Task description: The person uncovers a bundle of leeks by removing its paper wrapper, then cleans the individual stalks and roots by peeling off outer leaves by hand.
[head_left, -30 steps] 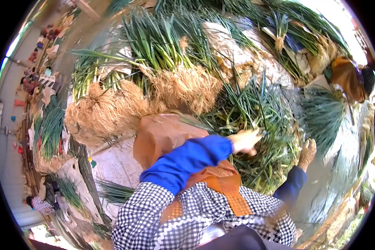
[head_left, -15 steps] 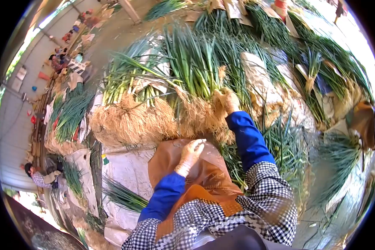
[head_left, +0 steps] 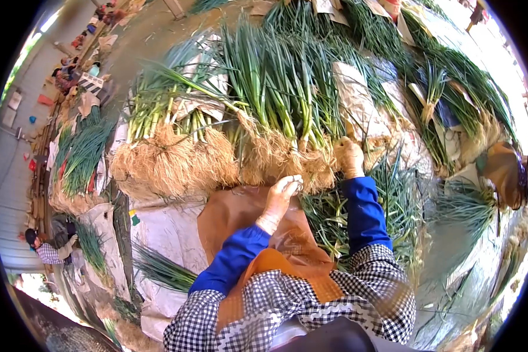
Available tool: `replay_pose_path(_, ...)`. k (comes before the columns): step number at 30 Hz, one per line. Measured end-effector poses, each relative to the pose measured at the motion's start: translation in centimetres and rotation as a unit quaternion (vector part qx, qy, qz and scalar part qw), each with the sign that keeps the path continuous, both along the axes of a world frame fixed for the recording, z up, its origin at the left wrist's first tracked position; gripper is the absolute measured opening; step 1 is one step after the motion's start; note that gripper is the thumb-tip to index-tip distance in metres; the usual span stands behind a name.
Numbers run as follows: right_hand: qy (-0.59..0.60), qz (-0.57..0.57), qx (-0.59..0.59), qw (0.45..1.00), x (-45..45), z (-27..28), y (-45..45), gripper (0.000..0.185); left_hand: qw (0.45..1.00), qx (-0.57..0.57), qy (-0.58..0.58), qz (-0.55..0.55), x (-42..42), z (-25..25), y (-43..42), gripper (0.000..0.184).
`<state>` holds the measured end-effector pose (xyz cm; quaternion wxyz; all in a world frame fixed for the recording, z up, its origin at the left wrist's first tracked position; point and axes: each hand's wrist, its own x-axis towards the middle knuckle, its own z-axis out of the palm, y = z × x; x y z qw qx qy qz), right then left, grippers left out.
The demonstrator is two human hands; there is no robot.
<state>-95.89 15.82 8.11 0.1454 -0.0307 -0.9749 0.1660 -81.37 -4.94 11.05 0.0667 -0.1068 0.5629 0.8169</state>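
A thick bunch of spring onions (head_left: 276, 88) lies in front of me, green leaves pointing away and tan stringy roots (head_left: 270, 158) toward me. At the right end of these roots is my right hand (head_left: 349, 157), its fingers curled. Whatever they may hold is hidden. My left hand (head_left: 280, 199) hovers over the brown apron (head_left: 226, 220), just on the near side of the roots. Its thumb and fingers are drawn together, with pale patches at the tips. Another root-heavy pile of spring onions (head_left: 170, 158) sits to the left.
Loose green leaves (head_left: 328, 220) lie beside my right forearm. A white sheet (head_left: 164, 229) carries a small bunch (head_left: 161, 268) at lower left. More spring onions (head_left: 364, 35) are heaped at far right. A person (head_left: 47, 249) sits at far left.
My right hand has moved right, away from the stalks it was touching. My left hand has shifted slightly right and forward. The whole view has moved a little.
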Motion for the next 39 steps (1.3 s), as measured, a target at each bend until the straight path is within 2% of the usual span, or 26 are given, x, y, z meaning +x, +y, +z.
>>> replay_pose_path(2, 0.003, 0.110, -0.089, 0.990, 1.2, 1.6, 2.0, 0.010, 0.999, -0.037, 0.014, -0.019, -0.3, -1.3, 0.7, 0.022)
replay_pose_path(3, 0.074, 0.174, 0.044, 0.981, 1.1, 1.2, 2.6, 0.011, 0.999, -0.036, 0.016, -0.020, -0.5, -1.8, 1.0, 0.022)
replay_pose_path(4, -0.024, 0.105, -0.076, 0.991, 1.5, 2.9, 1.2, 0.016, 0.986, -0.157, 0.052, -0.009, -0.6, -2.3, 1.2, 0.022)
replay_pose_path(5, -0.073, 0.078, -0.087, 0.990, 1.7, 4.4, -0.2, 0.025, 0.957, -0.276, 0.086, 0.003, -0.6, -2.5, 1.6, 0.022)
replay_pose_path(6, -0.123, 0.052, -0.098, 0.986, 1.6, 5.3, -1.6, 0.035, 0.957, -0.275, 0.087, 0.004, -0.7, -1.1, 2.0, 0.022)
replay_pose_path(7, -0.144, 0.058, -0.080, 0.985, 1.2, 5.3, -2.7, 0.051, 0.896, -0.394, 0.206, 0.018, -1.2, 1.8, 2.4, 0.022)
replay_pose_path(8, -0.187, 0.077, -0.043, 0.978, 0.0, 4.2, -3.4, 0.051, 0.805, -0.501, 0.316, 0.031, -2.0, 3.5, 2.6, 0.023)
replay_pose_path(11, -0.106, 0.167, -0.011, 0.980, -2.1, -0.2, -3.8, 0.043, 0.707, -0.596, 0.376, -0.062, -6.7, 2.8, 2.6, 0.038)
replay_pose_path(14, -0.126, 0.078, -0.240, 0.959, 1.4, 8.3, -2.7, 0.035, 0.631, -0.690, 0.330, -0.128, -10.5, 2.0, 1.1, 0.048)
replay_pose_path(15, -0.139, 0.065, -0.377, 0.913, 1.5, 7.7, -1.1, 0.035, 0.541, -0.779, 0.235, -0.212, -11.8, 1.4, 0.3, 0.049)
replay_pose_path(16, -0.143, 0.068, -0.495, 0.854, 2.2, 7.9, 0.5, 0.034, 0.543, -0.777, 0.237, -0.213, -12.2, 0.3, -1.0, 0.049)
replay_pose_path(18, -0.178, 0.067, -0.487, 0.852, 4.8, 10.1, 4.1, 0.031, 0.510, -0.800, 0.233, -0.214, -12.4, -1.8, -3.3, 0.042)
replay_pose_path(20, -0.200, 0.099, -0.585, 0.780, 6.9, 7.3, 6.0, 0.030, 0.609, -0.738, 0.262, -0.125, -10.5, 0.2, -2.2, 0.040)
replay_pose_path(21, -0.264, 0.092, -0.703, 0.655, 8.0, 6.3, 5.8, 0.031, 0.695, -0.672, 0.236, -0.098, -8.5, 2.2, -0.7, 0.039)
replay_pose_path(22, -0.269, 0.112, -0.752, 0.591, 9.0, 5.1, 5.3, 0.034, 0.771, -0.598, 0.205, -0.068, -6.3, 3.3, 1.2, 0.037)
replay_pose_path(23, -0.244, 0.120, -0.686, 0.675, 9.8, 3.7, 3.9, 0.033, 0.943, -0.314, 0.100, -0.055, -4.6, -0.6, 4.0, 0.035)
replay_pose_path(24, -0.218, 0.129, -0.613, 0.748, 10.5, 2.5, 2.1, 0.033, 0.999, 0.005, -0.019, -0.030, -3.0, -4.7, 6.0, 0.033)
replay_pose_path(25, -0.188, 0.138, -0.395, 0.888, 11.2, 2.0, 0.9, 0.031, 0.999, 0.003, -0.026, -0.025, -1.4, -6.0, 6.4, 0.033)
replay_pose_path(26, -0.144, 0.141, -0.149, 0.968, 11.8, 1.8, -0.2, 0.029, 0.985, 0.127, -0.107, -0.054, 0.0, -6.7, 6.7, 0.030)
replay_pose_path(28, -0.120, 0.132, 0.005, 0.984, 12.5, 2.3, -0.9, 0.028, 0.887, 0.366, -0.258, -0.111, 1.7, -7.4, 6.9, 0.026)
replay_pose_path(30, -0.074, 0.149, 0.001, 0.986, 13.7, 2.5, -0.7, 0.028, 0.902, 0.333, -0.232, -0.148, 1.8, -7.2, 5.8, 0.024)
replay_pose_path(32, 0.041, 0.202, 0.034, 0.978, 15.2, 1.2, 0.4, 0.020, 0.911, 0.290, -0.280, -0.090, 1.8, -5.4, 6.2, 0.021)
replay_pose_path(34, -0.127, -0.022, -0.091, 0.987, 17.0, 2.7, 2.7, 0.028, 0.911, 0.278, -0.304, 0.021, 1.4, -5.0, 5.9, 0.009)
replay_pose_path(36, -0.109, -0.134, -0.099, 0.980, 18.3, 2.8, 8.3, 0.029, 0.924, 0.316, -0.216, 0.004, 1.1, -10.0, 3.7, 0.007)
replay_pose_path(38, -0.262, -0.065, 0.170, 0.948, 19.8, 0.1, 14.7, 0.035, 0.931, 0.287, -0.224, 0.021, 1.4, -6.8, 3.0, 0.007)
replay_pose_path(39, -0.266, -0.067, 0.172, 0.946, 20.2, -0.2, 14.7, 0.035, 0.935, 0.273, -0.228, -0.013, 1.9, -6.1, 3.0, 0.010)
